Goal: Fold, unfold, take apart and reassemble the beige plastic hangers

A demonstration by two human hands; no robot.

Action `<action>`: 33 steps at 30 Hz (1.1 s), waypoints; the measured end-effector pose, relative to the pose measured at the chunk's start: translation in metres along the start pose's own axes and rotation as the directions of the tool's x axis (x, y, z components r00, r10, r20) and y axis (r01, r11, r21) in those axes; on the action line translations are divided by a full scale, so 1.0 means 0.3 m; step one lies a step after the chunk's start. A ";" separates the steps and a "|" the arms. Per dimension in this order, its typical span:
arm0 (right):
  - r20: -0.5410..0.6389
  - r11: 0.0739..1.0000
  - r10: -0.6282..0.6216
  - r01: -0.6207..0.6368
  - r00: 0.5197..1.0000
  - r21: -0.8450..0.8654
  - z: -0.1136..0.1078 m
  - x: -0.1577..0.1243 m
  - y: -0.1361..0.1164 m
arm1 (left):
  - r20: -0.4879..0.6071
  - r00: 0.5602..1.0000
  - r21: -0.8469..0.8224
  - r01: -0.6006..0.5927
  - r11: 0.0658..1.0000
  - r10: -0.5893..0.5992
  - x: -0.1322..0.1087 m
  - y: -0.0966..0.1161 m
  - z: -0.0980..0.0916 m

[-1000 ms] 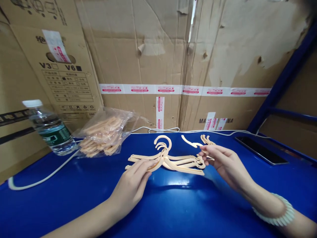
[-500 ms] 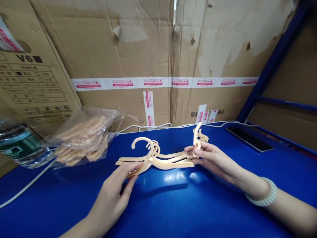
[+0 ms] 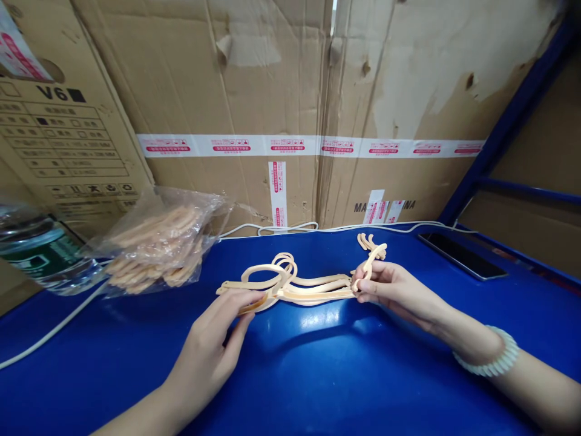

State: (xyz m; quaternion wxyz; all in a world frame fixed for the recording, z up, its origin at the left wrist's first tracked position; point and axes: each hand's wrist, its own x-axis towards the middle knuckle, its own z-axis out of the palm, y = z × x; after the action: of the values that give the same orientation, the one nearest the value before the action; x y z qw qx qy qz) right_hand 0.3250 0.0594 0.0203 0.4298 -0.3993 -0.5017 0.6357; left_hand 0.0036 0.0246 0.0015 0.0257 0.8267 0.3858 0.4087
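Observation:
My left hand (image 3: 211, 342) pinches the left arm of a beige plastic clothes hanger (image 3: 318, 295) between thumb and fingers, just above the table. Its large hook leans toward the back. At the far end of its right arm, my right hand (image 3: 393, 293) grips a small beige curved hook piece (image 3: 374, 255) with the fingertips, which hide where the piece meets the arm. Behind it lie more beige hangers (image 3: 313, 281), their hooks overlapping. Several loose small hook pieces (image 3: 364, 241) rest on the table beyond my right hand.
A clear plastic bag (image 3: 158, 242) of beige hanger parts stands at the left, beside a bottle with a green label (image 3: 49, 257). A dark phone (image 3: 460, 255) lies back right on the blue table (image 3: 318, 375). White cable (image 3: 59, 333) runs along the left and back; cardboard (image 3: 236, 97) walls the rear.
The small hook piece in my right hand has tipped to the right. The hanger in my left hand has tilted, its hook leaning farther back. Both hands keep their grip.

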 end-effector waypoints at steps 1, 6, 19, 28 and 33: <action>0.019 1.000 0.006 -0.006 1.000 -0.003 -0.001 -0.001 0.001 | -0.002 1.000 0.004 -0.005 1.000 0.005 0.000 0.000 0.000; 0.140 0.999 0.035 -0.039 0.990 0.025 0.001 -0.008 0.000 | 0.007 1.000 0.008 -0.027 1.000 0.027 0.000 0.005 -0.002; 0.041 0.998 -0.024 0.026 0.999 -0.053 0.032 -0.010 0.009 | 0.030 0.995 0.034 -0.094 0.995 0.093 -0.007 0.016 -0.002; -0.067 0.961 -0.192 0.174 0.979 -0.214 0.048 -0.002 0.033 | 0.023 0.997 0.005 -0.072 0.997 0.071 -0.005 0.017 0.012; -0.084 0.961 -0.227 0.209 0.970 -0.183 0.050 -0.002 0.031 | 0.039 0.999 0.031 -0.018 0.999 0.017 -0.005 0.016 0.014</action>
State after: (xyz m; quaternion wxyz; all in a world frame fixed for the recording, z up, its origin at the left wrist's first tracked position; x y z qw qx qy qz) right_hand 0.3097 0.0532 0.0139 0.4865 -0.4100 -0.5729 0.5168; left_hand 0.0089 0.0214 -0.0007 0.0163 0.8382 0.3843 0.3867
